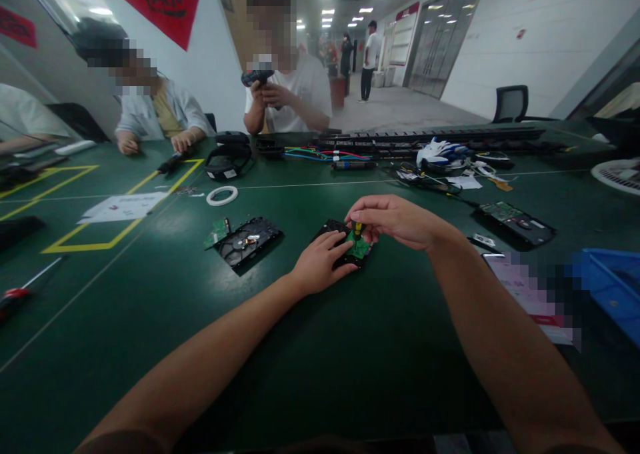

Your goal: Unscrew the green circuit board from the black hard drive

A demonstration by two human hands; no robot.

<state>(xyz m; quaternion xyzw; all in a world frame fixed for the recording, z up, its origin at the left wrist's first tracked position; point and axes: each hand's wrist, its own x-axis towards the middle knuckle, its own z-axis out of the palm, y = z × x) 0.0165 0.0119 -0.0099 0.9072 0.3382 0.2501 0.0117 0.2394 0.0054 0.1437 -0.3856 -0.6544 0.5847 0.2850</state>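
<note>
A black hard drive (331, 227) with a green circuit board (358, 248) lies on the green table (260, 334) in front of me. My left hand (323, 262) rests on the drive from the left, fingers spread over its surface. My right hand (387, 223) is closed around a small yellow and black screwdriver (357, 229), held upright over the board. Its tip is too small to make out. Left of my hands lies another drive (250, 242), with a separate green board (217, 234) at its left corner.
A third drive (517, 224), a clipboard (530, 294) and a blue bin (613, 287) are on the right. A tape roll (222, 195), cables and gloves (443, 154) lie farther back. A red-handled screwdriver (17, 294) is far left. People sit across the table.
</note>
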